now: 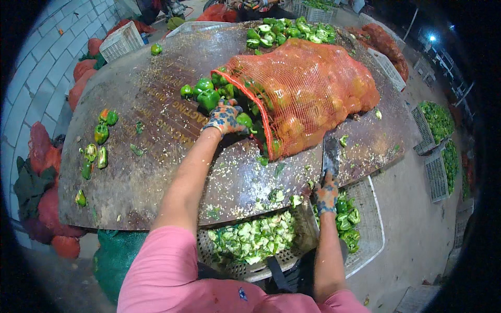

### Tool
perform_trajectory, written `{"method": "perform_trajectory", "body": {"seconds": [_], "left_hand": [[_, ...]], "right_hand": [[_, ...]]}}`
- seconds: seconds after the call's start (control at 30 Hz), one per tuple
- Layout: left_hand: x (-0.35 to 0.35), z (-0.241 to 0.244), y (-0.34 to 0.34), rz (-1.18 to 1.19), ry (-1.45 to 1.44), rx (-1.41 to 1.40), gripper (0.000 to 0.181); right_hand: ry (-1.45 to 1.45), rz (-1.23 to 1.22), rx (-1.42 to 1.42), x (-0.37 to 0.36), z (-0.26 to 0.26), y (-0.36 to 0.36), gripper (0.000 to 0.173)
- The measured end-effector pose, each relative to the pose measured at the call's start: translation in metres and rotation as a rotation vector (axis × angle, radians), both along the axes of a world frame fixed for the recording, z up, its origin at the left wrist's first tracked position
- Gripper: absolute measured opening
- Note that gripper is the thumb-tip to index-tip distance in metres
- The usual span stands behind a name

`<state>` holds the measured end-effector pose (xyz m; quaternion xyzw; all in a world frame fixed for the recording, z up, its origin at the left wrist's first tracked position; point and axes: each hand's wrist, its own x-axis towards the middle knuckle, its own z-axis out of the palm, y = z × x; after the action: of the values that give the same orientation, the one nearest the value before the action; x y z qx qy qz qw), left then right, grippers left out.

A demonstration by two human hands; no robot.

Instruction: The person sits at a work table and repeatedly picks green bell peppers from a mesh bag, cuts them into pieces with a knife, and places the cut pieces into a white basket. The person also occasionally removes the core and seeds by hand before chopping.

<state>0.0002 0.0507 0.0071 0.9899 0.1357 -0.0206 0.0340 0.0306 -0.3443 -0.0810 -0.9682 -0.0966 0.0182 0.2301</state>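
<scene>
My left hand (224,118), in a flower-patterned glove, is at the mouth of an orange mesh sack (309,94) full of peppers. Its fingers touch a green bell pepper (208,99); whether they grip it I cannot tell. More green peppers (204,84) lie beside it, just outside the sack. My right hand (327,193), gloved alike, holds a knife with a broad blade (330,153), which lies flat on the table near its front edge, right of the sack's mouth. Pale seeds and green scraps are scattered over the board tabletop (156,187).
Below the table edge stand a plastic crate of pale pepper cores (254,238) and a white crate (375,234) with green peppers. Cut peppers (289,31) lie at the far edge, partly reddened ones (101,134) at the left. Filled crates (430,125) stand on the floor at right.
</scene>
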Motion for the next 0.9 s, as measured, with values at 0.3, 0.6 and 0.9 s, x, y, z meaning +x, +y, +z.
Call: {"method": "perform_trajectory", "body": {"seconds": [0.3, 0.6, 0.9], "left_hand": [[-0.152, -0.026, -0.076, 0.173, -0.395, 0.057, 0.055], [-0.186, -0.043, -0.117, 0.294, -0.499, -0.221, 0.033], [-0.183, -0.072, -0.109, 0.404, -0.682, -0.554, 0.026]], "right_hand": [[0.177, -0.124, 0.775, -0.082, 0.057, 0.016, 0.023], [0.036, 0.400, 0.477, -0.143, 0.124, 0.091, 0.024], [0.285, 0.733, -0.062, -0.117, 0.086, 0.123, 0.024]]}}
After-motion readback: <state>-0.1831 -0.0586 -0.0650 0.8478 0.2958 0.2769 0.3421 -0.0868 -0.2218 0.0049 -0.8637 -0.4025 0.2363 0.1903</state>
